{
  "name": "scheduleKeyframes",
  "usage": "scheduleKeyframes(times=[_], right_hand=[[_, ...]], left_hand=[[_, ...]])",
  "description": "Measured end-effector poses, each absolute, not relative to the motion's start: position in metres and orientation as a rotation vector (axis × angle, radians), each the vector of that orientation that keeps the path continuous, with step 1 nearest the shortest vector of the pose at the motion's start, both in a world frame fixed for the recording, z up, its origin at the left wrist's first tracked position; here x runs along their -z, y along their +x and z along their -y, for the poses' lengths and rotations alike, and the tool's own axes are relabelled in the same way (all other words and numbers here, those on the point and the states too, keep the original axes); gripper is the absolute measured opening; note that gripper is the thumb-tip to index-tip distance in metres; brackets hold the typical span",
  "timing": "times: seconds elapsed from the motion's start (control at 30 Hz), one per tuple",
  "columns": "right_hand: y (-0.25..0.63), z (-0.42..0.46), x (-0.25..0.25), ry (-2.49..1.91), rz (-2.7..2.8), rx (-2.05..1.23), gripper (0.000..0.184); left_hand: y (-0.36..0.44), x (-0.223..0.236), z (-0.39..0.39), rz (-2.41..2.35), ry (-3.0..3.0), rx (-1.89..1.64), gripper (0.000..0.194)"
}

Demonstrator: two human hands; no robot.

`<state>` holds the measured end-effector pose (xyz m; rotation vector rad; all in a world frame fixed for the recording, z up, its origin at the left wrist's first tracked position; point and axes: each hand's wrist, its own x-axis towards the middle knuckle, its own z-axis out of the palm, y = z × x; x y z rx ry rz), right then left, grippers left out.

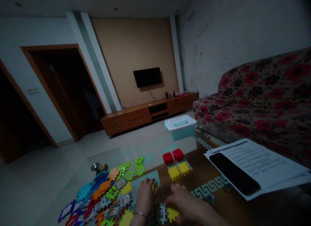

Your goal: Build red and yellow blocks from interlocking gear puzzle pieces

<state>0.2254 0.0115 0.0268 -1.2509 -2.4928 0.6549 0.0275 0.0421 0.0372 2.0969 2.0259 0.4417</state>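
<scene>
My left hand [145, 195], with a thin bracelet at the wrist, is over the near edge of the glass table with its fingers curled round a small yellow interlocking tile [154, 186], mostly hidden. To its right my right hand [182, 200] has bent fingers closed at another yellow tile [172, 215], partly covered by the hand. Touching that tile is a grey tile with a white window [162, 213]. Left of my hands spreads a pile of mixed tiles, among them a light blue tile [84, 191], an orange tile [103, 189] and a green tile [112, 193].
Ahead stand red tile stacks [168, 158] and yellow tile stacks [174, 173]. Beyond is a teal lidded box [182, 130]. Papers [262, 161] with a black phone [234, 173] lie at the right. A metal knob [95, 167] stands by the pile.
</scene>
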Motion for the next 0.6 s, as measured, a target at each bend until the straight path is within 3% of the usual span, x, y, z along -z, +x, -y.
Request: scheduleKeyframes(times=[0.23,0.4,0.6], right_hand=[[0.228,-0.010,-0.046,-1.280,2.593,-0.749,0.061],[0.241,-0.022,-0.051,-1.252,2.479,-0.670,0.064],[0.275,-0.062,-0.047,-1.423,2.128,-0.441,0.071]], left_hand=[[-0.003,-0.035,-0.045,-1.811,2.160,-0.296,0.073],[-0.007,-0.024,-0.054,-1.822,2.188,-0.337,0.058],[0.003,-0.014,-0.070,-1.956,2.176,-0.461,0.055]])
